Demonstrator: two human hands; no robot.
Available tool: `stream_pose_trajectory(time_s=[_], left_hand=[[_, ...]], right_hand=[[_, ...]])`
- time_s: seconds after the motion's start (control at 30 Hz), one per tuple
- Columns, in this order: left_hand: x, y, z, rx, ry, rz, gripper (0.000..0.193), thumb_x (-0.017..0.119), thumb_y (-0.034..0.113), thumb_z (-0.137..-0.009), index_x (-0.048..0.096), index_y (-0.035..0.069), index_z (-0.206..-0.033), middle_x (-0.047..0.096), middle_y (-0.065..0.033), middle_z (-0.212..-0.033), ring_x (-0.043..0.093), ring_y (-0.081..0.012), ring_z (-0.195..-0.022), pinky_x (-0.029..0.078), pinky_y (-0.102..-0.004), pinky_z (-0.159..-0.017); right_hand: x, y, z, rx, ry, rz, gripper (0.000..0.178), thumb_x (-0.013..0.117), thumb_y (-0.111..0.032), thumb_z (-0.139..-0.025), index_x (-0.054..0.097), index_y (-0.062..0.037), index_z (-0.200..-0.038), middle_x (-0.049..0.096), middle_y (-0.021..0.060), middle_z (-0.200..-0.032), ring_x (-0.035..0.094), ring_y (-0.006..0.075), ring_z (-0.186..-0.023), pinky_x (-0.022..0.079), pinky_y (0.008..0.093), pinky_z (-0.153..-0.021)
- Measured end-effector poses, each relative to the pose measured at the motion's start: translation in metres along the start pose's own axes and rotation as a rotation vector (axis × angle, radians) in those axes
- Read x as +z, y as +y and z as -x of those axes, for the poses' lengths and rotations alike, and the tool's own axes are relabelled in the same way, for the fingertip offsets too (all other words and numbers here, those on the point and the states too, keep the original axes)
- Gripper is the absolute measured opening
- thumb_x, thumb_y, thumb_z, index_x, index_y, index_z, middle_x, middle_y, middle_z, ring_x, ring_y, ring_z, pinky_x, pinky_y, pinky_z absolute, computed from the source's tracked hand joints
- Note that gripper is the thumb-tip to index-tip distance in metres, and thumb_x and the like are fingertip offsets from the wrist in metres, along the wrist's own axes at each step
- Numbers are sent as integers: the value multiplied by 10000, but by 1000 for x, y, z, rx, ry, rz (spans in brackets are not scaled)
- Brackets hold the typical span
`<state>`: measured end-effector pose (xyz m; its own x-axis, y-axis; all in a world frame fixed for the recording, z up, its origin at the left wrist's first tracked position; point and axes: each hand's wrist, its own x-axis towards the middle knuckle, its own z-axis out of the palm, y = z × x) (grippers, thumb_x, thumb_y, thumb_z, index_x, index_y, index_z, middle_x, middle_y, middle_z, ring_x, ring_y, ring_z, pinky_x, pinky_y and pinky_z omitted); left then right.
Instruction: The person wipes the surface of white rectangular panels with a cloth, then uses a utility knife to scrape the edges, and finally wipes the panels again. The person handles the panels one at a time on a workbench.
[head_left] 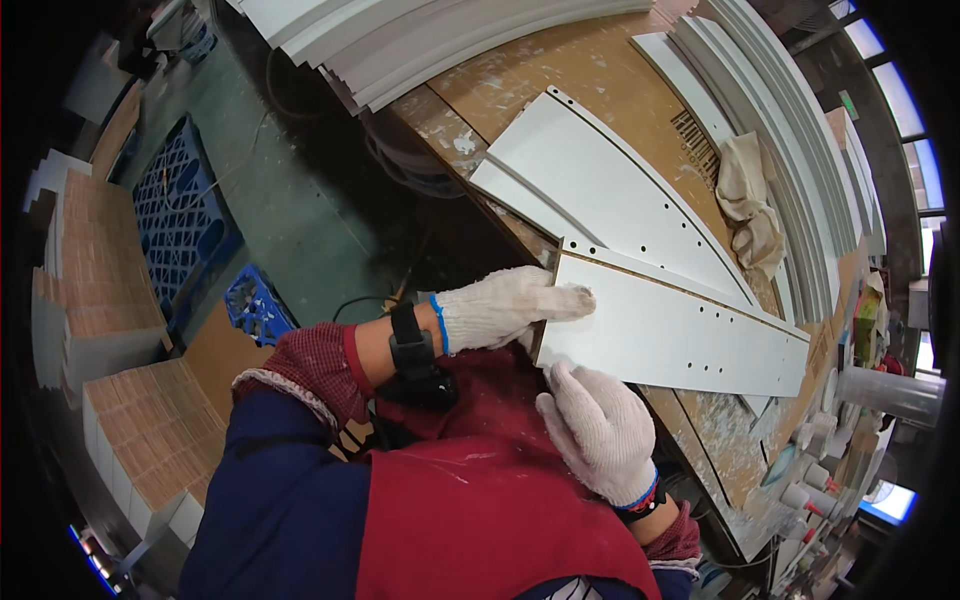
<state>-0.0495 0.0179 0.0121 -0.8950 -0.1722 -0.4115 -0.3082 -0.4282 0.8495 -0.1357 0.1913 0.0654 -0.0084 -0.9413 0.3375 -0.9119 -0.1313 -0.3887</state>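
A long white board [670, 325] with small dark holes lies on the workbench, its left end jutting past the edge toward me. My left hand [500, 308], in a white knit glove, grips that end, thumb on top and fingers partly hidden beneath. My right hand [605, 430], gloved alike, hovers at the board's near left corner with fingers stretched and slightly curved; nothing shows in it. Whether its fingertips touch the board I cannot tell. Just beyond lie more white drilled boards [590, 165], partly under the first.
Long white panels are stacked along the far side [440, 40] and right side of the workbench [500, 95]. A crumpled beige cloth [750, 205] lies by the right stack. Cups and containers [810, 500] stand at right. Blue plastic pallets [185, 220] and stacked boards [110, 260] are at left.
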Motion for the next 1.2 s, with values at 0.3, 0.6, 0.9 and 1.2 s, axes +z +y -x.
stream_pose_trajectory(time_s=[0.3, 0.6, 0.9, 1.2], left_hand=[[-1, -3, -1, -38, -41, 145, 486, 606, 511, -897, 669, 33, -960, 549, 24, -662, 363, -35, -457, 272, -221, -399], [3, -19, -14, -67, -142, 387, 402, 629, 289, -912, 566, -8, -1175, 632, -81, -1008, 625, -150, -841, 517, -276, -635], [5, -9, -22, -72, -121, 436, 494, 657, 91, -830, 485, -43, -1274, 606, -131, -1139, 638, -225, -1019, 562, -367, -849], [-85, -35, 19, 50, 177, 312, 476, 631, 186, -866, 460, -66, -1231, 615, -189, -1078, 678, -306, -911, 611, -436, -729]], right_hand=[[-2, -5, -3, 33, -74, 87, 361, 706, -110, -771, 626, -20, -1112, 628, 79, -876, 609, 220, -705, 492, 311, -604], [-48, 13, 54, 508, 255, -71, 356, 728, 41, -725, 641, 14, -1069, 685, 130, -944, 647, 211, -768, 518, 298, -668], [-51, 31, 110, 927, 541, -353, 290, 710, -21, -790, 636, 28, -1066, 621, 43, -873, 548, 81, -725, 464, 232, -656], [-65, 43, 135, 1250, 851, -978, 220, 638, -141, -900, 616, 6, -1063, 587, 5, -799, 472, 36, -585, 380, 199, -490]])
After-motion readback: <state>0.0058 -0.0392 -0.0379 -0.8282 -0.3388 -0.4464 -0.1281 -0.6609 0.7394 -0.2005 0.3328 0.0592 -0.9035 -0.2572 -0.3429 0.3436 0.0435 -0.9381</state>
